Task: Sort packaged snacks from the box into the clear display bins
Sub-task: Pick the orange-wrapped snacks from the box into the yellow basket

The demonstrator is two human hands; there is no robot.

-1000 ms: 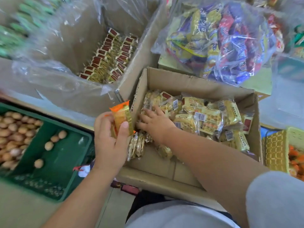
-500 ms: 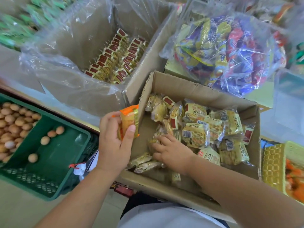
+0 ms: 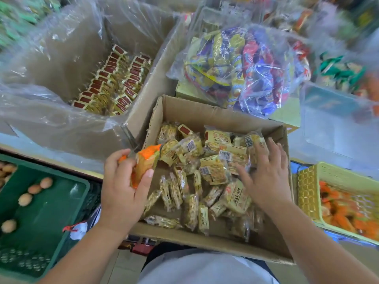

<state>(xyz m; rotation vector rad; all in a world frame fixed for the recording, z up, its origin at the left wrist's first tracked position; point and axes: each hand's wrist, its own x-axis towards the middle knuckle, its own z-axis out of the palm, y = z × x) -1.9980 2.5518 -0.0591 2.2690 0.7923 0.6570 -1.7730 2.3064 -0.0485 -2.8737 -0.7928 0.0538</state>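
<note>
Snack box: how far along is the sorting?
Looks done: rows of red-labelled packets stand in the plastic-lined carton. In hand: the left hand grips an orange-topped packet; the right hand is spread over the pile. Left: many yellow packets lie loose in the cardboard box.

Open-topped brown cardboard box (image 3: 215, 111), low and central; contents: a loose heap of small yellow clear-wrapped snack packets (image 3: 213, 171), lying flat, tilted and overlapping, densest toward the far and right walls; one orange-ended yellow snack packet (image 3: 144, 167), tilted, gripped in the left hand (image 3: 121, 191) over the box's left wall.
</note>
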